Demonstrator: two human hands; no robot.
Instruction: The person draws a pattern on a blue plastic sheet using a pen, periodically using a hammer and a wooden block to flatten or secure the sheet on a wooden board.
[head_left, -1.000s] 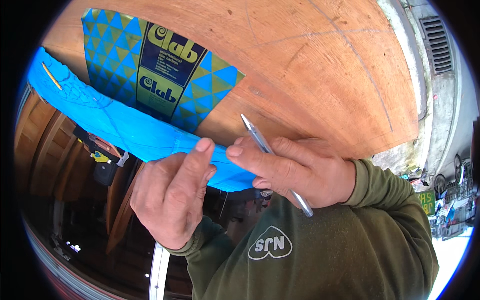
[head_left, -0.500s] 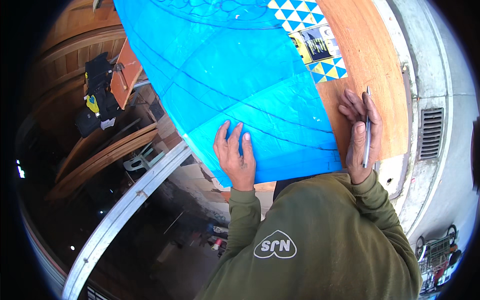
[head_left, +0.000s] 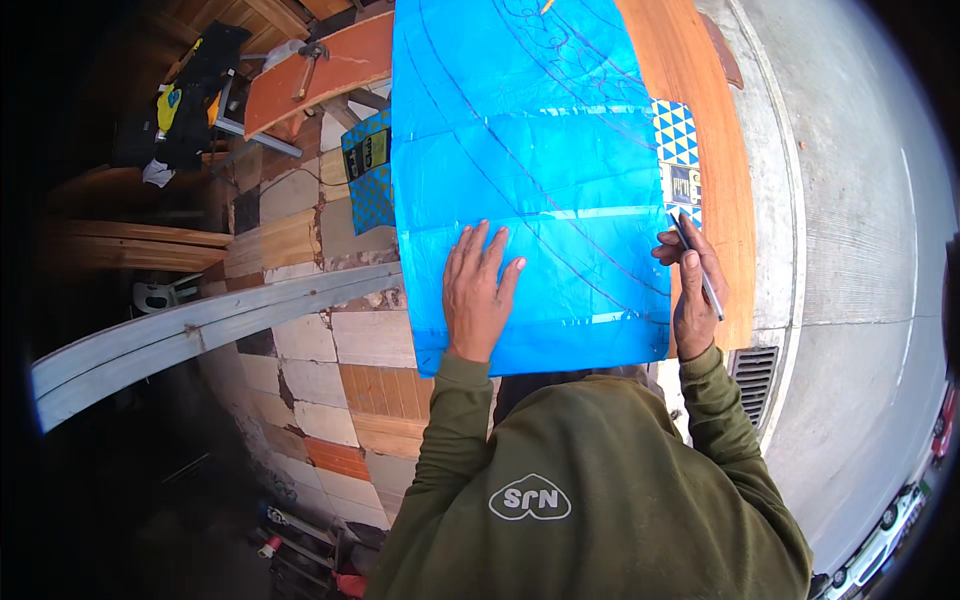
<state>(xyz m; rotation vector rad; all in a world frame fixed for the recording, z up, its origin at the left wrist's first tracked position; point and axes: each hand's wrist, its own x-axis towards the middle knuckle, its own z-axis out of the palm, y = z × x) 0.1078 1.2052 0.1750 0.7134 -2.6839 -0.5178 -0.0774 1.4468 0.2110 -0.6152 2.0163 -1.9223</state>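
Note:
A blue plastic sheet [head_left: 540,170] lies spread over a wooden board [head_left: 735,260], with long curved lines and loops drawn on it in dark ink. My left hand [head_left: 480,295] rests on its near part, fingers stretched out and holding nothing. At the sheet's right edge, my right hand [head_left: 692,310] has a pen [head_left: 712,297] between thumb and fingers, its upper end toward my wrist. The pen's far end is by a strip patterned with blue and yellow triangles [head_left: 675,135], which shows along the right edge of the sheet.
A hammer [head_left: 304,78] lies on a reddish-brown board [head_left: 360,52] at the far left. A metal beam [head_left: 220,318] reaches toward the sheet's left side, above a patchwork tiled floor [head_left: 310,345]. Pavement with a drain grate [head_left: 756,380] runs along the right.
The view has turned, so the sheet now stands straighter and more floor shows at left. My right hand keeps the pen, now tilted the other way. My left hand stays spread on the sheet.

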